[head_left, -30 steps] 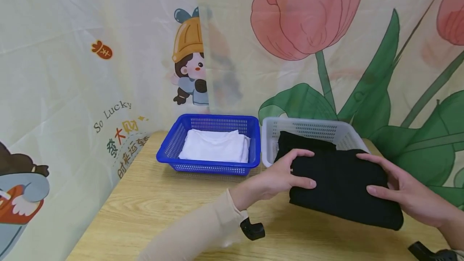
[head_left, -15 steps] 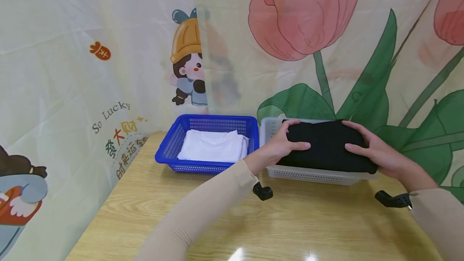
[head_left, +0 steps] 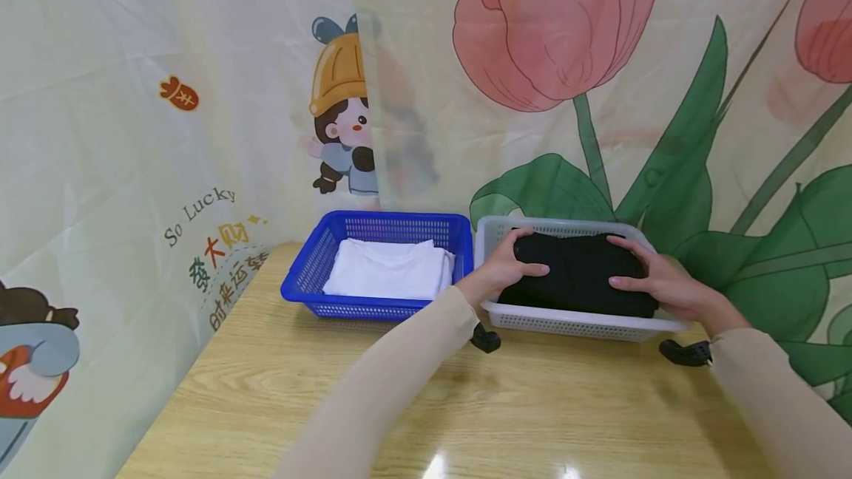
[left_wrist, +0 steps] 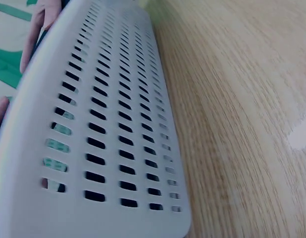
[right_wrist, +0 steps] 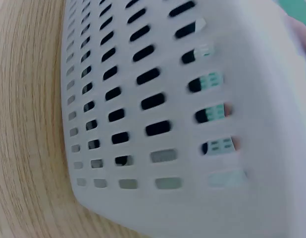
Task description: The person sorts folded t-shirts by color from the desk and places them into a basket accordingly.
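A folded black garment (head_left: 577, 276) lies inside the white perforated basket (head_left: 572, 322) on the right. At its left end my left hand (head_left: 501, 269) holds it, thumb across the top and fingers over the far edge. My right hand (head_left: 659, 281) holds the opposite end in the same manner. Both wrist views are filled mostly by the basket's slotted outer wall (left_wrist: 108, 109), with dark cloth showing through the slots. Only bits of the fingers appear above the rim there, so the undersides of the hands are hidden.
To the left, almost touching, stands a blue basket (head_left: 373, 307) with a folded white garment (head_left: 386, 269) in it. Both baskets rest on a wood-grain table (head_left: 532, 405). Behind them hangs a printed curtain (head_left: 413, 94). Black wrist-camera mounts (head_left: 685, 352) jut out beneath the hands.
Both hands have carried the black garment from in front of the white basket, over its near rim and down inside. The blue basket and white garment stay put.
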A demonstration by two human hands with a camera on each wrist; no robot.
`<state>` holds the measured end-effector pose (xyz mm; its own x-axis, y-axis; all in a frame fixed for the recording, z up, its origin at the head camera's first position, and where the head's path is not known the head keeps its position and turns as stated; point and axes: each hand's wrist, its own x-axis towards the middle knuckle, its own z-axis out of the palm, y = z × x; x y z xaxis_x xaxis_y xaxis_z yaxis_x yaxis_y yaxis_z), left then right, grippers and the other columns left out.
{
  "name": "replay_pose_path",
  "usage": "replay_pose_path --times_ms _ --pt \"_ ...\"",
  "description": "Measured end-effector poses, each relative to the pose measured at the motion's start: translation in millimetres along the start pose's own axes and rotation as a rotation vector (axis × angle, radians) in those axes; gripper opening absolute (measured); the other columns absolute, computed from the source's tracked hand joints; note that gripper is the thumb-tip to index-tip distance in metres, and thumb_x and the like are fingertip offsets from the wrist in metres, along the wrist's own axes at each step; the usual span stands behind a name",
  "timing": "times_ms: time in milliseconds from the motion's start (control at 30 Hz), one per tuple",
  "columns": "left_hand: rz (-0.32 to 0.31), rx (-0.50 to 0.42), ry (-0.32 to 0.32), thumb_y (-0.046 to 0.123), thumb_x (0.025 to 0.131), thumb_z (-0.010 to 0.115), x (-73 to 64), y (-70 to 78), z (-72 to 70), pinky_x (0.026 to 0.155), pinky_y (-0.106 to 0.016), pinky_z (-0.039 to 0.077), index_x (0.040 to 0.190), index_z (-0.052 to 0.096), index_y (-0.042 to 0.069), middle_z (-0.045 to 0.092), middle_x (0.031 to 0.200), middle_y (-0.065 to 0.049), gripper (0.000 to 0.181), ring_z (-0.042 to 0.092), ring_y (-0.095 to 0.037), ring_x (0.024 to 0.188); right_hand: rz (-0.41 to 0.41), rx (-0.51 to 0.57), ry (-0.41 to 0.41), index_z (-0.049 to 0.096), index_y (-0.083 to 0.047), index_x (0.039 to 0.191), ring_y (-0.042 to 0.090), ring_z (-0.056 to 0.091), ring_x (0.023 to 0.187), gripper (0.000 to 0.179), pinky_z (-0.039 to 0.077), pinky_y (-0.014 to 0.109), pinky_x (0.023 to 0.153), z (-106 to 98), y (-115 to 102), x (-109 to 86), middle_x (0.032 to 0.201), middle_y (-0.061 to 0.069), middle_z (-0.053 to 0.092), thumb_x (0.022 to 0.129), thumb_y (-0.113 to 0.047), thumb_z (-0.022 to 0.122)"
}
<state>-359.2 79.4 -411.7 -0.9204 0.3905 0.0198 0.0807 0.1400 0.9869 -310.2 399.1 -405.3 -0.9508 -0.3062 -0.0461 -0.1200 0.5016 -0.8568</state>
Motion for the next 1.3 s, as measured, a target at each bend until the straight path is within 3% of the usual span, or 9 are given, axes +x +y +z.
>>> replay_pose_path --times_ms 133,233,333,467,567,733,1000,1200,1300 --pt "-0.015 -0.031 0.014 0.008 0.089 0.087 3.5 -6.8 1.4 0.125 -0.055 0.033 0.157 0.048 0.025 0.036 0.169 -0.007 0.081 0.031 -0.032 0.157 0.013 0.025 -0.012 0.007 -0.023 0.172 0.050 -0.007 0.159 0.092 0.034 0.044 0.118 2.6 4.7 7.2 0.176 0.022 -0.010 0.105 -0.023 0.070" --pt "-0.020 -0.044 0.028 0.006 0.090 0.086 5.9 -10.3 2.8 0.123 -0.056 0.034 0.158 0.046 0.024 0.035 0.170 -0.010 0.081 0.030 -0.035 0.157 0.020 0.059 -0.008 0.006 -0.021 0.172 0.050 -0.018 0.158 0.093 0.015 0.076 0.118 5.2 7.6 13.1 0.175 0.018 -0.021 0.105 -0.022 0.070" --pt "-0.031 -0.045 0.049 0.005 0.090 0.085 8.7 -12.1 5.1 0.122 -0.056 0.036 0.158 0.046 0.024 0.036 0.169 -0.011 0.081 0.032 -0.035 0.156 0.027 0.063 0.012 0.007 -0.018 0.172 0.050 -0.021 0.157 0.094 0.006 0.082 0.116 8.3 10.6 18.3 0.174 0.018 -0.024 0.104 -0.023 0.071" --pt "-0.050 -0.042 0.083 0.002 0.089 0.085 12.3 -13.3 9.0 0.121 -0.053 0.039 0.157 0.048 0.023 0.042 0.165 -0.010 0.079 0.040 -0.034 0.151 0.025 0.057 0.024 0.006 -0.015 0.172 0.053 -0.003 0.157 0.094 0.023 0.073 0.118 13.3 12.8 23.2 0.174 0.026 -0.009 0.105 -0.023 0.071" --pt "-0.063 -0.039 0.117 -0.001 0.088 0.084 14.6 -13.2 11.1 0.120 -0.051 0.041 0.154 0.050 0.022 0.046 0.161 -0.010 0.078 0.045 -0.032 0.147 0.028 0.048 0.023 0.005 -0.015 0.172 0.052 0.017 0.153 0.094 0.045 0.048 0.109 16.5 12.5 25.7 0.171 0.031 0.008 0.105 -0.024 0.070" --pt "-0.088 0.002 0.152 -0.002 0.088 0.084 15.8 -14.5 12.7 0.118 -0.050 0.043 0.153 0.051 0.022 0.047 0.161 -0.009 0.076 0.047 -0.031 0.144 0.031 0.026 0.022 0.005 -0.013 0.172 0.050 0.030 0.148 0.094 0.047 0.018 0.090 19.9 12.5 28.6 0.167 0.035 0.021 0.105 -0.024 0.070" --pt "-0.110 0.034 0.169 -0.002 0.088 0.084 13.0 -14.4 13.6 0.117 -0.051 0.044 0.153 0.051 0.021 0.048 0.159 -0.010 0.077 0.048 -0.032 0.143 0.028 0.014 0.016 0.008 -0.012 0.172 0.047 0.033 0.148 0.095 0.046 0.016 0.091 21.2 14.1 29.9 0.166 0.032 0.026 0.103 -0.025 0.073" --pt "-0.138 0.064 0.163 0.000 0.088 0.085 12.9 -15.4 12.9 0.118 -0.050 0.043 0.154 0.051 0.021 0.049 0.160 -0.011 0.077 0.050 -0.031 0.143 0.045 0.009 0.005 0.009 -0.012 0.171 0.047 0.028 0.152 0.095 0.040 0.047 0.113 22.6 13.7 30.6 0.166 0.031 0.030 0.103 -0.026 0.073" --pt "-0.162 0.075 0.146 0.000 0.089 0.085 17.3 -18.4 14.8 0.117 -0.048 0.044 0.155 0.049 0.023 0.049 0.160 -0.010 0.079 0.051 -0.030 0.142 0.054 0.014 0.008 0.009 -0.010 0.171 0.047 0.027 0.151 0.094 0.041 0.043 0.112 22.1 14.9 29.3 0.166 0.031 0.030 0.103 -0.024 0.073"
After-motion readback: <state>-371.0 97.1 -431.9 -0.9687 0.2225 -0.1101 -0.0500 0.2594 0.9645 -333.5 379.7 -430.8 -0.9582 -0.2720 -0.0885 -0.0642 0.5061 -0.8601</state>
